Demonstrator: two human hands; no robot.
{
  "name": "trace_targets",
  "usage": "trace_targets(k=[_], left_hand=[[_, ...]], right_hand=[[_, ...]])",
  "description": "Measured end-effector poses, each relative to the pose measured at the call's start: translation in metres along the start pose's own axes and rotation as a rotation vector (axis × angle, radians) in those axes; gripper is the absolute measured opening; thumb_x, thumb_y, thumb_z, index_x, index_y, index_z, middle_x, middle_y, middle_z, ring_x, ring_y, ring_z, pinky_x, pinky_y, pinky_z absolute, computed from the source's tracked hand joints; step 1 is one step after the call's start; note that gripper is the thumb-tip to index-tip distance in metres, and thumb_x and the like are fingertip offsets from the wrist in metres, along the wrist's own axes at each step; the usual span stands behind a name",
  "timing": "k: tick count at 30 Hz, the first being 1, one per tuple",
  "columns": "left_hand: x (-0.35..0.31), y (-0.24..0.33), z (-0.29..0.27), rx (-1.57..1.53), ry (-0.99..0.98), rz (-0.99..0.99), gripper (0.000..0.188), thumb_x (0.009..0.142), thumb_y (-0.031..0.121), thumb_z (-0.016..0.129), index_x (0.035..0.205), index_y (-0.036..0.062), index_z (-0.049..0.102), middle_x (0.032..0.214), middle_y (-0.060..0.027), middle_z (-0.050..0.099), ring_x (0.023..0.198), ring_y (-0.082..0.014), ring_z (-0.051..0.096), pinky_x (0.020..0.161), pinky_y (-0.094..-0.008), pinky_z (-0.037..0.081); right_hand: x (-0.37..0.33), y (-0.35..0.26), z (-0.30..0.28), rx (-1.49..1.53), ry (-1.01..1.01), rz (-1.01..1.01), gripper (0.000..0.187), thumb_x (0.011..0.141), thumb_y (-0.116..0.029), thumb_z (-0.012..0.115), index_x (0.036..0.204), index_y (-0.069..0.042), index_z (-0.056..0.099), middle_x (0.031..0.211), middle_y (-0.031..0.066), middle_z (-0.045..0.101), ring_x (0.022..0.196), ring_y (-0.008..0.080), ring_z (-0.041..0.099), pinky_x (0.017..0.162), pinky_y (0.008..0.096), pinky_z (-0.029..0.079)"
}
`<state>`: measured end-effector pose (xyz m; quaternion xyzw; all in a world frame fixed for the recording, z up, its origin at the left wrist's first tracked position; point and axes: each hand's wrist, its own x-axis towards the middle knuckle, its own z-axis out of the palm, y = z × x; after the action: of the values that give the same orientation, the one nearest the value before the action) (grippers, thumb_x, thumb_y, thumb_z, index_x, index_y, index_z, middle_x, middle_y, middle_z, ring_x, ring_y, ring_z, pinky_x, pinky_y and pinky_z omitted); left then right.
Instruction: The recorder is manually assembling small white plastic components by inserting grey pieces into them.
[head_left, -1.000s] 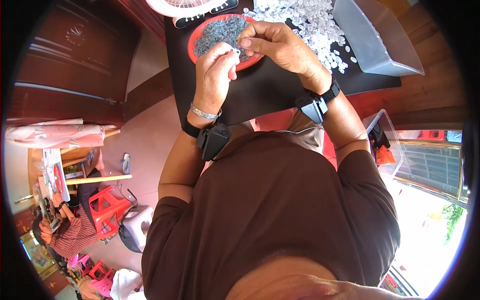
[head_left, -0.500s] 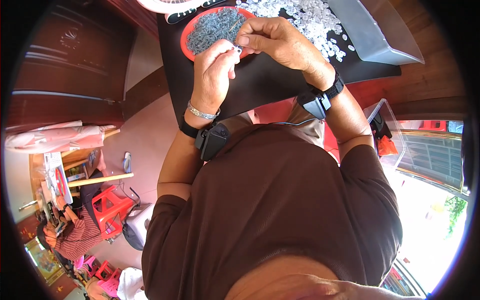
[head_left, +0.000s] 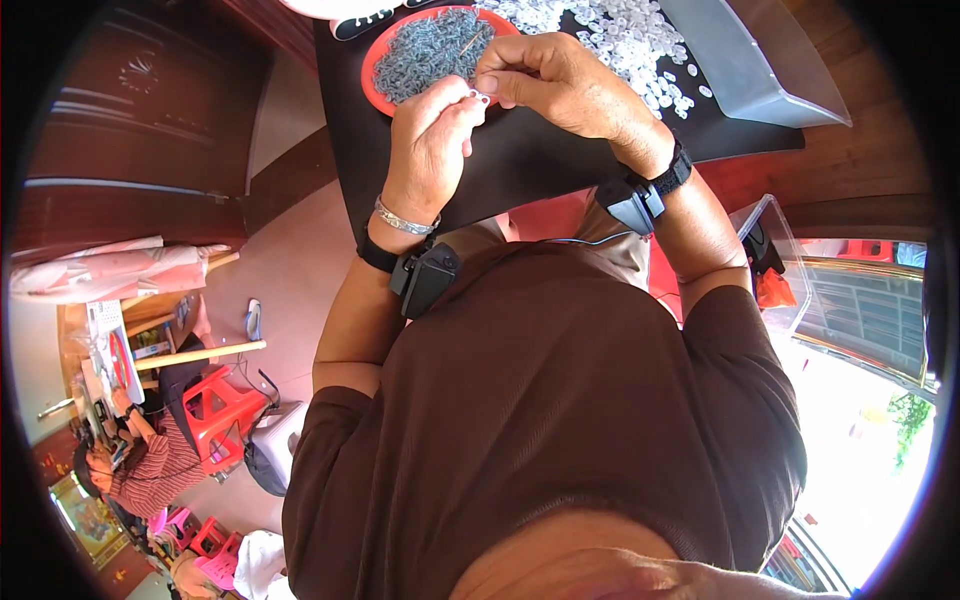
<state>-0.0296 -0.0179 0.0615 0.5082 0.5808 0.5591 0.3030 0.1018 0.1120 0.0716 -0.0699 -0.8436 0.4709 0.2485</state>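
My left hand [head_left: 428, 150] is closed, pinching a small white plastic piece [head_left: 483, 98] with holes between thumb and forefinger. My right hand [head_left: 570, 88] meets it from the right, thumb and forefinger pressed together at the piece; whatever they grip is too small to make out. Both hands are raised over the near edge of a round red tray [head_left: 369, 82]. Heaped in the tray are many small grey-blue metal parts [head_left: 420, 58], with a thin yellowish stick [head_left: 472, 42] on top. Beyond my right hand lies a spread of clear and white plastic pieces [head_left: 640, 50].
The black table [head_left: 530, 155] carries all this. A translucent grey bin [head_left: 735, 60] lies at its right, and a white object with a black laced edge [head_left: 362, 22] at the far left. On the left are a red stool [head_left: 222, 415] and a person in a striped top [head_left: 155, 475].
Both hands stay together with only slight shifts. The white piece shows a little more between my fingers, and the stick in the tray is more exposed.
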Motion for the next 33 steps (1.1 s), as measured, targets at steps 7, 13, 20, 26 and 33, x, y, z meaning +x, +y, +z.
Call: trace_targets(k=[7, 13, 20, 26, 33], left_hand=[[-0.003, -0.003, 0.004, -0.057, -0.008, -0.033, 0.021, 0.087, 0.019, 0.050, 0.074, 0.0038, 0.053, 0.059, 0.0018, 0.047, 0.052, -0.0059, 0.045, 0.048, -0.0200, 0.033], [-0.005, -0.011, 0.004, -0.109, -0.029, -0.071, 0.020, 0.087, 0.019, 0.049, 0.076, 0.0029, 0.054, 0.061, 0.0012, 0.048, 0.052, -0.0063, 0.046, 0.048, -0.0190, 0.033], [-0.002, -0.015, -0.001, -0.185, 0.021, -0.114, 0.019, 0.087, 0.014, 0.051, 0.072, 0.0021, 0.054, 0.057, 0.0006, 0.049, 0.049, -0.0051, 0.042, 0.046, -0.0201, 0.031], [-0.002, -0.017, 0.003, -0.232, 0.050, -0.134, 0.021, 0.087, 0.016, 0.051, 0.070, 0.0037, 0.054, 0.054, 0.0006, 0.048, 0.047, -0.0064, 0.043, 0.045, -0.0203, 0.031], [-0.005, -0.015, 0.002, -0.155, -0.030, -0.155, 0.022, 0.089, 0.016, 0.046, 0.072, 0.0032, 0.052, 0.062, -0.0012, 0.049, 0.052, -0.0088, 0.047, 0.049, -0.0214, 0.034]], right_hand=[[-0.003, -0.003, 0.006, -0.128, 0.073, -0.056, 0.018, 0.086, -0.022, 0.060, 0.083, -0.005, 0.063, 0.071, 0.0076, 0.064, 0.065, 0.0196, 0.061, 0.062, 0.0307, 0.047], [-0.013, 0.006, 0.020, -0.111, 0.160, -0.012, 0.020, 0.087, -0.025, 0.060, 0.081, -0.006, 0.063, 0.069, 0.0084, 0.063, 0.063, 0.0219, 0.062, 0.059, 0.0315, 0.047], [-0.020, 0.029, -0.017, -0.251, 0.231, 0.135, 0.023, 0.091, -0.022, 0.059, 0.096, 0.000, 0.064, 0.076, 0.0037, 0.062, 0.072, 0.0093, 0.056, 0.067, 0.0258, 0.047], [-0.019, 0.084, -0.071, -0.671, 0.227, 0.253, 0.024, 0.082, -0.030, 0.059, 0.092, -0.010, 0.068, 0.080, 0.0087, 0.067, 0.073, 0.0255, 0.063, 0.067, 0.0350, 0.049], [-0.011, 0.104, -0.055, -0.929, 0.122, 0.338, 0.021, 0.076, -0.029, 0.057, 0.084, -0.011, 0.065, 0.080, 0.0131, 0.065, 0.082, 0.0334, 0.062, 0.073, 0.0436, 0.049]])
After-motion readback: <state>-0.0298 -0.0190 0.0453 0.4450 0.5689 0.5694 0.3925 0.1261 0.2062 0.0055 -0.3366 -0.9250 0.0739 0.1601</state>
